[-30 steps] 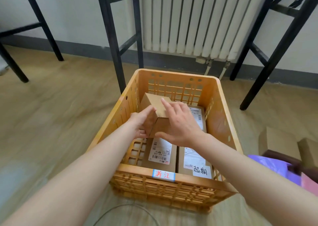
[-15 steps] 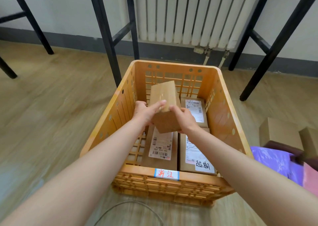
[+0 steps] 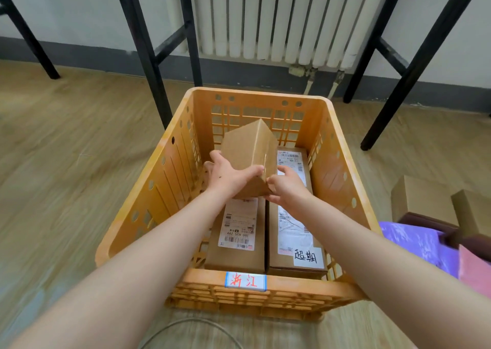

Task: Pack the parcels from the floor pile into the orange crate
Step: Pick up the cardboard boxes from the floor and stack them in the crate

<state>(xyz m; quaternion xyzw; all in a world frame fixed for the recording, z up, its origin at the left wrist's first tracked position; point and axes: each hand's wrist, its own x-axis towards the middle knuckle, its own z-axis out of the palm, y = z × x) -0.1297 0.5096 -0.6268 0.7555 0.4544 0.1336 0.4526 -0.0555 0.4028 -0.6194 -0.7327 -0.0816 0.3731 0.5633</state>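
Note:
The orange crate (image 3: 342,168) stands on the wooden floor in front of me. Inside it I hold a plain brown cardboard box (image 3: 248,149), tilted on edge, above the crate's left half. My left hand (image 3: 228,173) grips its left side and near corner. My right hand (image 3: 285,186) grips its right lower edge. Two labelled parcels lie flat below: one at the near left (image 3: 236,242), one at the near right (image 3: 295,237) with handwritten characters. A third labelled parcel (image 3: 292,163) lies at the far right.
More parcels lie on the floor at the right: two brown boxes (image 3: 422,197), a purple bag (image 3: 414,245) and a pink one (image 3: 475,274). Black frame legs (image 3: 148,54) stand behind the crate, with a white radiator (image 3: 265,16) on the wall. A grey cable (image 3: 191,327) curves near the front.
Both hands have lowered and turned the brown box inside the crate, tipping it further onto its edge. The right hand slid from the box's top to its lower right edge.

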